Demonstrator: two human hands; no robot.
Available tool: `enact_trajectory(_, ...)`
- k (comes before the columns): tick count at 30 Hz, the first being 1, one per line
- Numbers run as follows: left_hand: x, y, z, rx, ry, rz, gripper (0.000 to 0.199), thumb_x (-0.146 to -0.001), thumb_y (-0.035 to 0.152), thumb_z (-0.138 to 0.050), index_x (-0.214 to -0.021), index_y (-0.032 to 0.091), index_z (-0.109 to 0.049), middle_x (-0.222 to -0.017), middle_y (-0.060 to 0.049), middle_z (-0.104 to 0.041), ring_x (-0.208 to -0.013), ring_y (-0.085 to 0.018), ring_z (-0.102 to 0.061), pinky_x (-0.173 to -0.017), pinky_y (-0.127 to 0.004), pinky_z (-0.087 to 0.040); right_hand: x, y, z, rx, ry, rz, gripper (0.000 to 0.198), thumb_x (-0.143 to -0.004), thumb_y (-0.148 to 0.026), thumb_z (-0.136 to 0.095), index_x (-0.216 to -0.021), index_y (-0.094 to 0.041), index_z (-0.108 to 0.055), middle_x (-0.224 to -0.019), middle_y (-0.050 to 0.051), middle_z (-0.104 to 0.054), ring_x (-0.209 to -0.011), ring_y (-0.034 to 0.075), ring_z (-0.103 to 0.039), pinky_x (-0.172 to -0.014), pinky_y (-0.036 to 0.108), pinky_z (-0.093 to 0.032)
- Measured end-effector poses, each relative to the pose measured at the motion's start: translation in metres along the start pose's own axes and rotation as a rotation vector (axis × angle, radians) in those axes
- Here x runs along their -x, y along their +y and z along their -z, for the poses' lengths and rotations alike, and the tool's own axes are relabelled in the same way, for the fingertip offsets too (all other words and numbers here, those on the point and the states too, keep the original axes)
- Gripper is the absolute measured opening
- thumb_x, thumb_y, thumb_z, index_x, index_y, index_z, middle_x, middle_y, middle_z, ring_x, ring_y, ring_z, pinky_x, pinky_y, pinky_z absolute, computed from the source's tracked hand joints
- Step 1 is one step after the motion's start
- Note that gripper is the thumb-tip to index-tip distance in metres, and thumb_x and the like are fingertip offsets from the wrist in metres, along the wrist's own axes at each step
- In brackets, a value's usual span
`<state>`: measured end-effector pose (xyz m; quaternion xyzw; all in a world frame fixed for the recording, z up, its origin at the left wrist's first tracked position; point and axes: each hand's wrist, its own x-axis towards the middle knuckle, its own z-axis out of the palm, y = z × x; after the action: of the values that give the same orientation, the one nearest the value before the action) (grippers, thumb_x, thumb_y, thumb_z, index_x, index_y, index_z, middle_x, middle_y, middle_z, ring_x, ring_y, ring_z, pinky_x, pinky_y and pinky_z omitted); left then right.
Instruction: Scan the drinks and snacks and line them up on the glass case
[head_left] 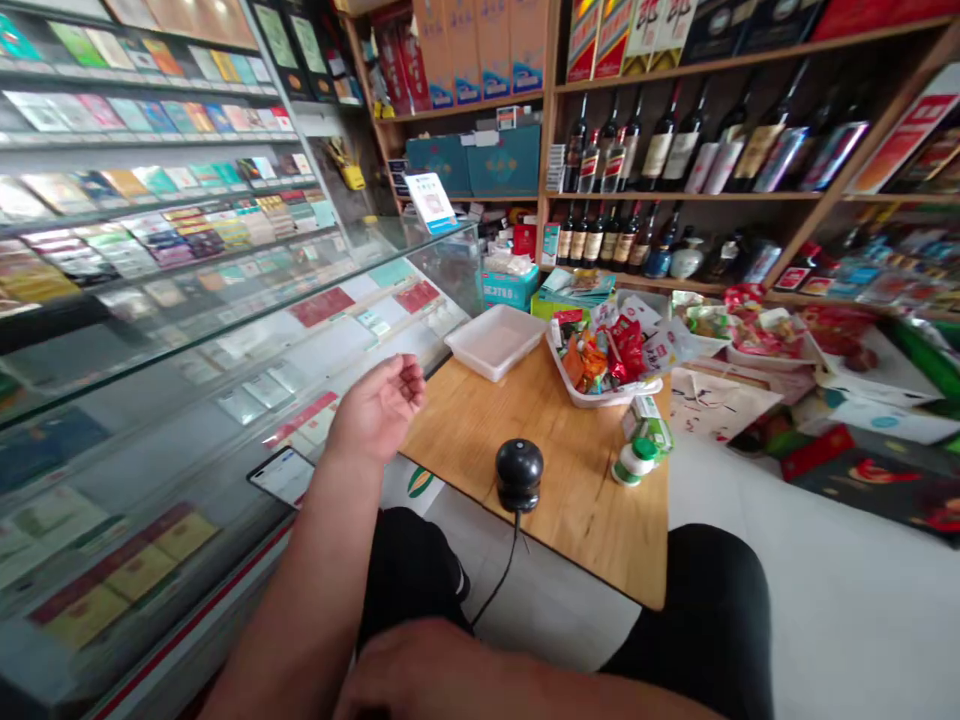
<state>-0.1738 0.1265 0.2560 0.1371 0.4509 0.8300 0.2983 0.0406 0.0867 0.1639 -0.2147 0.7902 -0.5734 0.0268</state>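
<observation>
Our left hand [379, 405] hovers with fingers loosely curled and empty, left of the black scanner [518, 473] on the worktop [570, 500]; right hand [420, 670] rests low, grip hidden.

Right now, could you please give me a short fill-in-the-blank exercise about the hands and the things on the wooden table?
1. The left hand is raised, holding ____.
2. The black round device on the wooden table trails a ____.
3. The white tray beside the snack basket is ____.
4. The right hand rests low, near the person's ____.

Missing words: nothing; cable; empty; lap
</observation>
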Motion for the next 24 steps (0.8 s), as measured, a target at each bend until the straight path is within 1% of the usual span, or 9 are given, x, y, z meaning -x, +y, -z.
enact_trajectory(2, 0.023, -0.038, -0.008, 0.007, -0.028, 0.054, 0.017, -0.075, 0.025, -0.075, -0.085, 0.015, -0.067, -0.079, -0.002, -0.061, -0.066, -0.01, -0.056, -0.057, -0.021, -0.043, 0.026, 0.009, 0.031, 0.164, 0.271, -0.124, 0.007, -0.086, -0.017, -0.062, -0.088, -0.019, -0.068, -0.089, 0.0, -0.071, -0.085, 0.013, -0.066, -0.079, 0.02, -0.048)
enact_trajectory(5, 0.054, -0.101, -0.01, -0.016, -0.035, 0.076, 0.019, -0.076, 0.028, -0.077, -0.077, 0.016, -0.062, -0.07, 0.002, -0.055, -0.058, -0.007, -0.045, -0.052, -0.019, -0.034, 0.075, 0.026, 0.081, 0.256, 0.677, -0.298, 0.016, -0.089, -0.013, -0.055, -0.081, -0.019, -0.067, -0.079, 0.0, -0.068, -0.074, 0.013, -0.063, -0.071, 0.022, -0.046)
enact_trajectory(8, 0.084, -0.16, -0.006, -0.113, -0.01, 0.108, 0.023, -0.082, 0.032, -0.075, -0.073, 0.017, -0.06, -0.064, 0.003, -0.05, -0.058, -0.008, -0.043, -0.055, -0.02, -0.034, 0.128, 0.05, 0.124, 0.418, 1.045, -0.467, 0.019, -0.093, -0.021, -0.053, -0.079, -0.019, -0.067, -0.078, 0.002, -0.067, -0.074, 0.016, -0.062, -0.07, 0.027, -0.045)
enact_trajectory(10, 0.102, -0.192, -0.004, -0.177, -0.036, 0.226, 0.023, -0.085, 0.037, -0.072, -0.077, 0.017, -0.063, -0.063, 0.003, -0.049, -0.058, -0.008, -0.041, -0.055, -0.021, -0.032, 0.161, 0.068, 0.148, 0.587, 1.229, -0.581, 0.017, -0.092, -0.027, -0.055, -0.085, -0.019, -0.069, -0.086, 0.006, -0.067, -0.075, 0.018, -0.061, -0.073, 0.031, -0.047)
enact_trajectory(12, 0.116, -0.219, -0.003, -0.245, -0.055, 0.314, 0.028, -0.088, 0.042, -0.068, -0.077, 0.017, -0.062, -0.064, 0.003, -0.05, -0.059, -0.009, -0.041, -0.056, -0.022, -0.031, 0.188, 0.084, 0.167, 0.706, 1.376, -0.714, 0.022, -0.091, -0.03, -0.055, -0.103, -0.018, -0.07, -0.106, 0.01, -0.067, -0.074, 0.019, -0.061, -0.076, 0.034, -0.049)
enact_trajectory(14, 0.125, -0.24, -0.005, -0.342, -0.092, 0.367, 0.032, -0.089, 0.045, -0.066, -0.075, 0.016, -0.061, -0.063, 0.002, -0.051, -0.059, -0.01, -0.041, -0.056, -0.023, -0.03, 0.205, 0.099, 0.182, 0.792, 1.442, -0.826, 0.037, -0.09, -0.033, -0.055, -0.122, -0.019, -0.065, -0.124, 0.014, -0.062, -0.086, 0.022, -0.063, -0.08, 0.037, -0.051)
enact_trajectory(16, 0.13, -0.256, -0.01, -0.431, -0.138, 0.406, 0.033, -0.089, 0.046, -0.065, -0.075, 0.016, -0.061, -0.062, 0.002, -0.05, -0.059, -0.01, -0.042, -0.056, -0.024, -0.029, 0.214, 0.111, 0.192, 0.823, 1.431, -0.936, 0.048, -0.09, -0.036, -0.055, -0.134, -0.019, -0.059, -0.134, 0.016, -0.057, -0.097, 0.026, -0.063, -0.083, 0.039, -0.051)
enact_trajectory(20, 0.129, -0.273, -0.019, -0.523, -0.214, 0.45, 0.029, -0.085, 0.043, -0.066, -0.073, 0.018, -0.061, -0.062, 0.002, -0.051, -0.06, -0.012, -0.046, -0.058, -0.026, -0.032, 0.219, 0.13, 0.203, 0.761, 1.322, -1.106, 0.048, -0.09, -0.04, -0.055, -0.135, -0.022, -0.057, -0.126, 0.013, -0.062, -0.091, 0.025, -0.065, -0.077, 0.036, -0.049)
enact_trajectory(24, 0.119, -0.278, -0.022, -0.548, -0.234, 0.433, 0.027, -0.082, 0.043, -0.069, -0.071, 0.02, -0.062, -0.062, 0.001, -0.054, -0.06, -0.014, -0.049, -0.059, -0.028, -0.036, 0.227, 0.14, 0.205, 0.726, 1.352, -1.022, 0.039, -0.09, -0.04, -0.055, -0.123, -0.021, -0.063, -0.114, 0.013, -0.068, -0.089, 0.025, -0.065, -0.077, 0.037, -0.049)
